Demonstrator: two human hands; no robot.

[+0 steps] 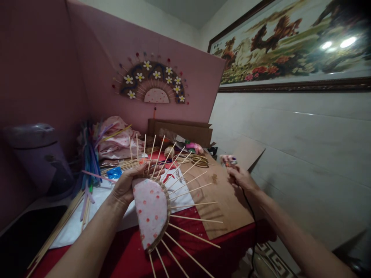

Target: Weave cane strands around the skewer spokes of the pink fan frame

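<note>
My left hand (130,181) grips the upper end of a half-round fan frame (150,212), tilted over the table. Pale pink cloth with red dots covers its face, and a twine-like band edges the curve. Thin wooden sticks (197,220) radiate from that curve. Some of my left fingers stretch behind the sticks and are partly hidden. Off to the right, my right hand (239,175) is closed around a hot glue gun (228,160) with a patterned body. A black cord (251,216) hangs from it. The glue gun is apart from the fan frame.
A brown board (228,208) and white paper lie on the red tablecloth (121,255). Behind are dotted cloth (116,135), pipe cleaners (89,154), loose sticks and a cardboard box (185,131). A finished flowered fan (156,81) hangs on the pink panel. A purple bin (43,162) stands left.
</note>
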